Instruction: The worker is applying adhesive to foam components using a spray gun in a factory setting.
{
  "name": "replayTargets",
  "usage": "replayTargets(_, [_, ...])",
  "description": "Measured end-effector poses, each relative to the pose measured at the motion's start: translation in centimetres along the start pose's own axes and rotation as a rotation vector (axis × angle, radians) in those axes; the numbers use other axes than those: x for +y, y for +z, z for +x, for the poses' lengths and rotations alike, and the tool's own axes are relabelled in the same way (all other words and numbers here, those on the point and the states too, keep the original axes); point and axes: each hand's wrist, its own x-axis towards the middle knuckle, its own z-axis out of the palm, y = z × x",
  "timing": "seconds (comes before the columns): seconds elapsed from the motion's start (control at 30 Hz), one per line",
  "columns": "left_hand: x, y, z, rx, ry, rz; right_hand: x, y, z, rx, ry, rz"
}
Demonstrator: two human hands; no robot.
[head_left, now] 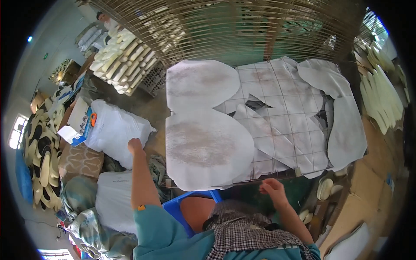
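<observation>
Left hand [135,146] curled at right side of white bag [117,125], grip unclear. Right hand [273,189] loosely curled, hold unclear, near smudged white sheets [208,141] ahead.

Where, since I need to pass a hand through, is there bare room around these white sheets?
Floor shows between the white bag and the left edge of the sheets. A green patch opens between the right hand and sole-shaped pieces. Crowded: the wire grid, where sheets overlap, and the left side, packed with bags.
</observation>
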Motion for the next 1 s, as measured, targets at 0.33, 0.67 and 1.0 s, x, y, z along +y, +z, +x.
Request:
replayTargets(0.33, [15.1,20.7,-30.5,-0.489,0.466,-0.236,7.9,-27.1,-26.0,1.313,-0.128,-0.629])
replayTargets(0.67, [16.9,28.0,-68.3,-1.558,0.363,-0.054,24.4,-35.1,-50.2,2.01,0.551,-0.568])
replayTargets(1.0, [12.4,26.3,-89.9,-2.189,0.91,0.261,24.5,-34.6,-58.1,2.133,0.018,-0.033])
